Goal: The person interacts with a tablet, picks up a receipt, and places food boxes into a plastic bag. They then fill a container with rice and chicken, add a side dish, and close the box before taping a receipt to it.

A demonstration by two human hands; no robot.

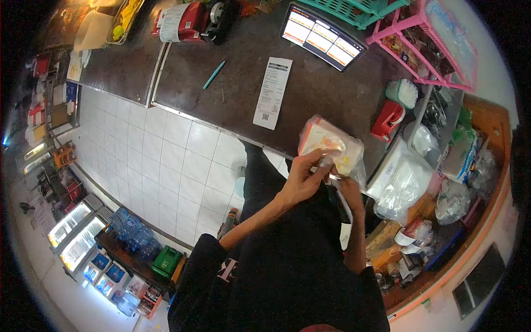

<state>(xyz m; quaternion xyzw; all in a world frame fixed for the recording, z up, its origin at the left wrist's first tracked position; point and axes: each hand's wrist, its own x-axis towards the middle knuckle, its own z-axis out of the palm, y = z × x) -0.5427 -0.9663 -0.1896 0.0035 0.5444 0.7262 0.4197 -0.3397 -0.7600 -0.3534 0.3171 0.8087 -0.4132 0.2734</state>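
My left hand (304, 176) is closed in a pinch on the gathered top of a clear plastic bag (357, 157). Inside the bag is a white, orange and red printed food package (323, 138), lying at the counter's near edge. Close against the left, my right hand (349, 193) has its fingers bent in at the same bunched plastic; its fingertips are partly hidden. A narrow white paper strip (345, 235) hangs below the right hand, beside the forearm. A long printed receipt (272, 94) lies flat to the left of the bag.
On the dark counter (188, 77) are a teal pen (214, 74), a lit tablet (322, 36) and a red tape dispenser (388, 120). Pink (423, 41) and green baskets (354, 12) stand at the back right. Clear plastic bags (402, 177) lie to the right.
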